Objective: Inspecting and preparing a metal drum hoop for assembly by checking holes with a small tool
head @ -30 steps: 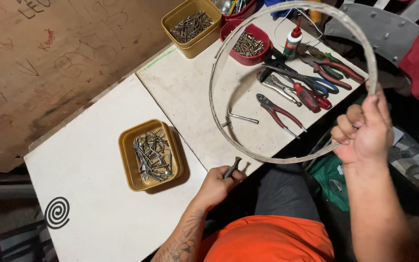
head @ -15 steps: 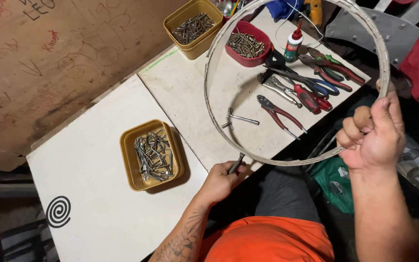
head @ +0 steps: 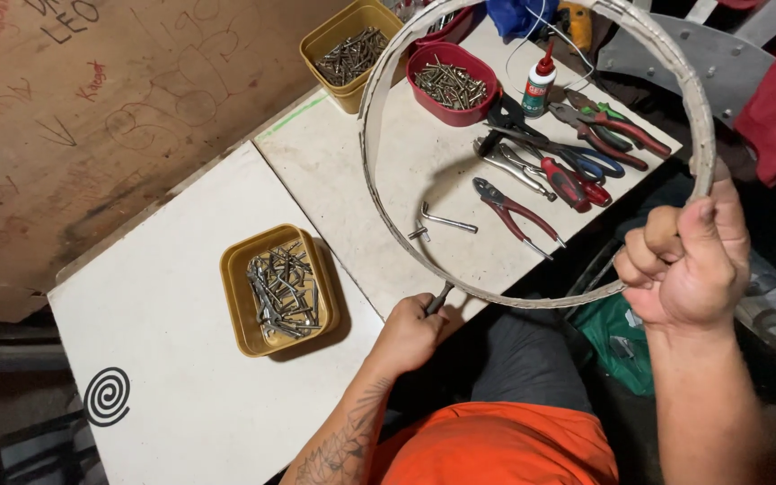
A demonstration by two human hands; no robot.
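Left hand (head: 410,334) at lower centre of frame, grip closed on a small dark tool (head: 439,297) whose tip meets the bottom arc of the metal rim (head: 532,302). Right hand (head: 689,260) at right of frame, grip clamped on the rim's right side, thumb up along the band. Rim is a thin grey hoop, held tilted above the worktop (head: 181,359), spanning from centre to the top right of frame. Left of the left hand: mustard tray (head: 237,310) of metal spoke-like bits on the white panel; black spiral mark (head: 106,395) at lower left. Seen through the hoop: a small bent metal key (head: 442,220) lying on the worktop, red-handled pliers (head: 518,212) just right of it. Further up: a row of pliers and cutters (head: 586,148), red tub (head: 453,83) of small metal parts, second mustard tray (head: 352,52) of the same at top centre, small white bottle with a red cap (head: 539,83) beside the red tub. Brown board (head: 92,108) fills the upper left.
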